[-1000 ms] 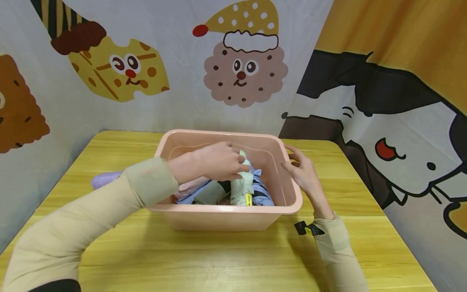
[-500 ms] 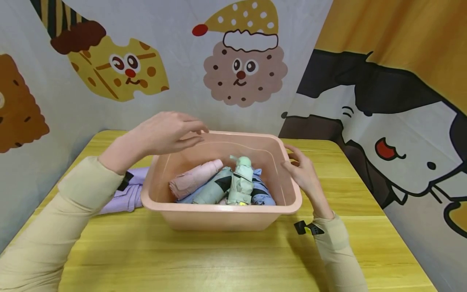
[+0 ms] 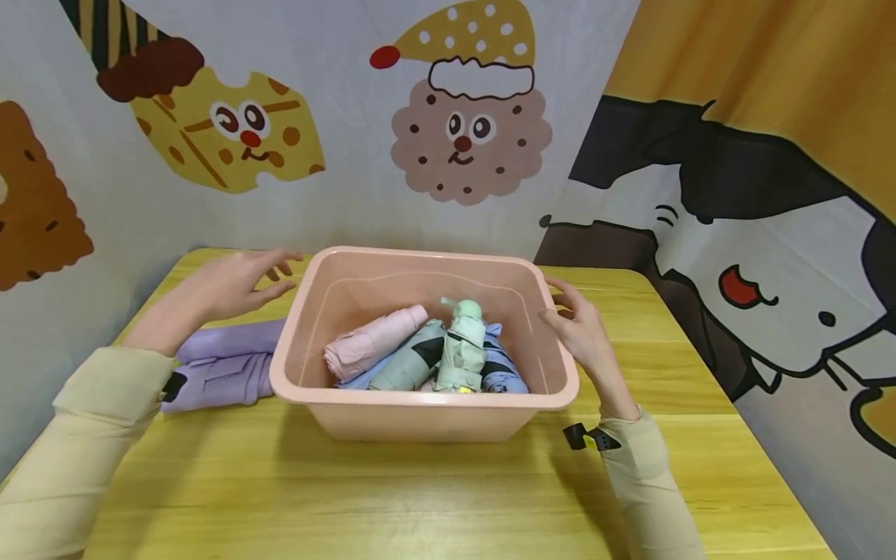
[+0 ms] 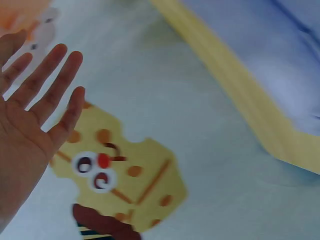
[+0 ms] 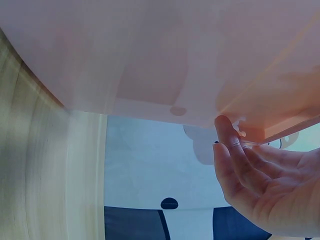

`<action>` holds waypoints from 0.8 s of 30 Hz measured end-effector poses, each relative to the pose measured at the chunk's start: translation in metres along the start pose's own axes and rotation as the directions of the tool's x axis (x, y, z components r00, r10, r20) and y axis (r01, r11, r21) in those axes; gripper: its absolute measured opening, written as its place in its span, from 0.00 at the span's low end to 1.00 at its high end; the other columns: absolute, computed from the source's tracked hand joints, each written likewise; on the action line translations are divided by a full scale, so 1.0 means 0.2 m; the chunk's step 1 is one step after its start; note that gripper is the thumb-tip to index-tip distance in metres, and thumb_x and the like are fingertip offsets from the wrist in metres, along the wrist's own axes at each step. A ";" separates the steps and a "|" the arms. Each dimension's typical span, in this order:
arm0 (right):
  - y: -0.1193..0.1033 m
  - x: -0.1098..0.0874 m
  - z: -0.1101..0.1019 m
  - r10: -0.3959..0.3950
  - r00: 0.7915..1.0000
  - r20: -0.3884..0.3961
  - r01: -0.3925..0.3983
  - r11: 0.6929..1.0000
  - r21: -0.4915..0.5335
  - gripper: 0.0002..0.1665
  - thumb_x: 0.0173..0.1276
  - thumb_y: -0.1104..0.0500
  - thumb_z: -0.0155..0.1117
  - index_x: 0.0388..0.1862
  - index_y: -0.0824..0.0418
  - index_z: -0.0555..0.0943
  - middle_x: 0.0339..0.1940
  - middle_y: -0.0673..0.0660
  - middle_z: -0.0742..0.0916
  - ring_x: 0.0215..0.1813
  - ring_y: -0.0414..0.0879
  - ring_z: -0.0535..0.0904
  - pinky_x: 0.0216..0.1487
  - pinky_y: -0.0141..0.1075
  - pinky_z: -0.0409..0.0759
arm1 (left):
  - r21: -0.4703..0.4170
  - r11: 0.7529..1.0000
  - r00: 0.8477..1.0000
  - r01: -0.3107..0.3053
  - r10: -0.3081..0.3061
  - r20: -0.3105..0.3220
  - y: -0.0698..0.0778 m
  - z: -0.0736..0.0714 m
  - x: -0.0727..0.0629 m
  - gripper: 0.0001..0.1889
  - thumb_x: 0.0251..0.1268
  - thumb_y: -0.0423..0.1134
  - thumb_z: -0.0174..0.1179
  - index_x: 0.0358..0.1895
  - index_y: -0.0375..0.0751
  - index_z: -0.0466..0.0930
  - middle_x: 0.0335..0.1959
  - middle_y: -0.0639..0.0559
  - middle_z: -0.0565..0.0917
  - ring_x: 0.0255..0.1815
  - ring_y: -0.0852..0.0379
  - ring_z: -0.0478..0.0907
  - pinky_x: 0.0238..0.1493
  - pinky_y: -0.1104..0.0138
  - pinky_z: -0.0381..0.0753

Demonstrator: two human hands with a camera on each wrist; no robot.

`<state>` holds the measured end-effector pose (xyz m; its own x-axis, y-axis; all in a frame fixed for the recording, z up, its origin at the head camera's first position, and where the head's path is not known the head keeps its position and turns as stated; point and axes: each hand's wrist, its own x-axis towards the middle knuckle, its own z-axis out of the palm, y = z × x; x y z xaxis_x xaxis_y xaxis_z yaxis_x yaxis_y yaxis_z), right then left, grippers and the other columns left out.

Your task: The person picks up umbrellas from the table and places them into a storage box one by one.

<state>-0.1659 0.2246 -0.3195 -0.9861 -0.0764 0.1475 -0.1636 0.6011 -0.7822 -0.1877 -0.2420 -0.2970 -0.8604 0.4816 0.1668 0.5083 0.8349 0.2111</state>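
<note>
In the head view a pink plastic basin (image 3: 427,421) stands on the table with several folded umbrellas in it. A pink umbrella (image 3: 374,340), a grey-green umbrella (image 3: 409,364), a mint umbrella (image 3: 462,350) and a blue umbrella (image 3: 502,365) show inside. My left hand (image 3: 231,286) hovers left of the basin, fingers spread and holding nothing, as the left wrist view of the same hand (image 4: 37,110) confirms. Below it lie folded purple umbrellas (image 3: 227,377). My right hand (image 3: 581,325) touches the basin's right rim; in the right wrist view its fingertips meet the outer wall (image 5: 150,60).
The wooden table (image 3: 434,498) extends in front of the basin and to both sides. Behind it hangs a cloth backdrop (image 3: 336,210) printed with cartoon figures. A dark wrist strap (image 3: 595,438) sits at the right sleeve.
My left hand has moved from over the mint umbrella, up and out across the basin's left rim. The mint umbrella now lies released among the others. The right hand stays at the rim.
</note>
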 end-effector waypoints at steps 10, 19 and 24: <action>0.00 0.00 0.00 -0.004 1.000 -0.002 0.004 1.000 0.011 0.32 0.67 0.63 0.53 0.70 0.62 0.64 0.58 0.74 0.78 0.58 0.65 0.77 0.61 0.55 0.74 | 0.018 0.997 0.988 0.081 -0.083 0.128 -0.23 0.19 -0.14 0.24 0.63 0.45 0.60 0.59 0.39 0.71 0.49 0.38 0.84 0.49 0.39 0.81 0.47 0.44 0.78; 0.00 0.00 0.00 -0.009 1.000 -0.005 0.009 1.000 0.024 0.32 0.68 0.62 0.54 0.71 0.61 0.64 0.58 0.73 0.78 0.58 0.64 0.77 0.61 0.54 0.74 | -0.027 0.993 0.966 0.117 -0.108 0.233 -0.30 0.29 -0.18 0.33 0.58 0.52 0.64 0.63 0.38 0.69 0.53 0.34 0.81 0.53 0.34 0.78 0.50 0.42 0.75; 0.00 0.00 0.00 -0.005 1.000 -0.003 0.005 1.000 0.027 0.32 0.67 0.62 0.54 0.71 0.61 0.64 0.58 0.73 0.78 0.58 0.65 0.77 0.61 0.54 0.74 | -0.039 0.994 0.961 0.099 -0.085 0.262 -0.31 0.32 -0.20 0.35 0.53 0.49 0.68 0.63 0.37 0.69 0.52 0.35 0.81 0.51 0.38 0.79 0.50 0.44 0.76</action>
<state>-0.1662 0.2247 -0.3200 -0.9852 -0.0766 0.1531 -0.1690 0.5794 -0.7973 -0.1881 -0.2961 -0.3790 -0.8801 0.4617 -0.1103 0.4219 0.8673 0.2641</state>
